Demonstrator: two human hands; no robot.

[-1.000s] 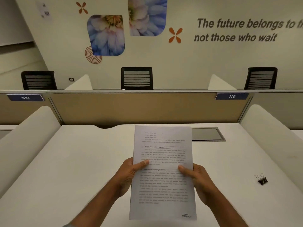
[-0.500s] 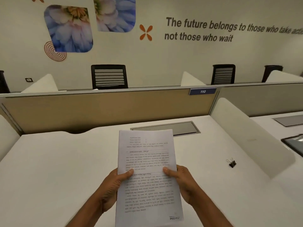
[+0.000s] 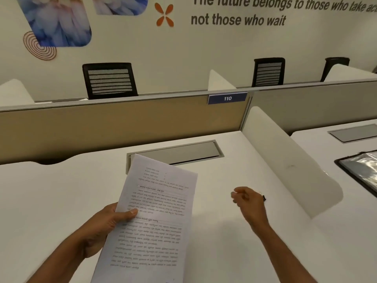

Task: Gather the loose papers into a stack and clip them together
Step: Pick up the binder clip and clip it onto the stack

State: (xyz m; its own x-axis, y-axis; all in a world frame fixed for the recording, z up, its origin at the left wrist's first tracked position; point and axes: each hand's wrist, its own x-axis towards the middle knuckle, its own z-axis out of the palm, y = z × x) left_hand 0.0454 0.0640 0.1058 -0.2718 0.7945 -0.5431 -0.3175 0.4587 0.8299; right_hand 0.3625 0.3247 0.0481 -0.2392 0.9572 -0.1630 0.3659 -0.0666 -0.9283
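A wide white bench (image 3: 51, 201) fills the lower part of the view, backed by a tan partition (image 3: 122, 123) and closed on the right by a curved white side panel (image 3: 285, 160). A grey cable hatch (image 3: 179, 153) is set into the bench near the partition. On the neighbouring desk to the right lies a dark plastic folder (image 3: 361, 170), cut off by the frame edge. The papers (image 3: 155, 221), printed with dense text, form one squared stack held up above the bench, tilted with the top edge leaning right and just overlapping the hatch's near corner. The person's left hand (image 3: 102, 223) grips the stack at its left edge, thumb pressed on the top sheet and fingers hidden behind. The right hand (image 3: 248, 203) is off the papers, stretched out over the bare bench to their right, fingers loosely curled and holding nothing that can be seen. Just beyond it, a small black binder clip (image 3: 264, 198) peeks out from behind the hand; most of it is hidden, so contact cannot be judged. The gathering looks done, and the step in hand appears to be fetching the clip. The next move likely calls for pinching the clip's wire handles to spread it, bringing it to an edge of the stack, probably the top one, and keeping the left grip firm so the sheets stay aligned.
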